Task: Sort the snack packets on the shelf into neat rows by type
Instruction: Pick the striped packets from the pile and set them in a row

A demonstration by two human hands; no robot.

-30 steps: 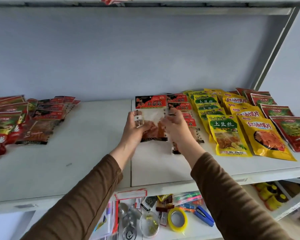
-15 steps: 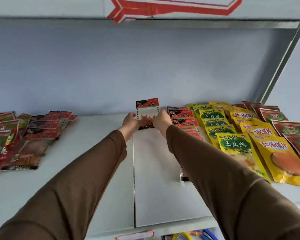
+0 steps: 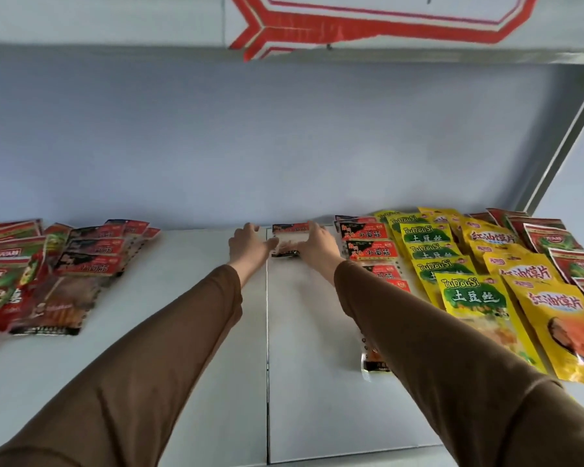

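Packet (image 3: 289, 242) of red-black snack goes down at back of shelf (image 3: 189, 332), both hands on it.

Near to far: sleeves reach across the bare middle; sorted red-black row (image 3: 368, 246) and yellow rows (image 3: 429, 247) on the right, unsorted pile (image 3: 81, 264) on the left. L hand (image 3: 248, 246) and R hand (image 3: 317, 246) flank the packet, fingers fairly straight, pressing its edges. Step, I judge: starting a new row; next needs squaring, then release. Vs 0.5 s ago, packet now lies lower and flatter, hands further in.

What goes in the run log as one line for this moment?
stage: placing | left hand and right hand: on red-topped packet at shelf back | beside: matching row | unsorted pile left
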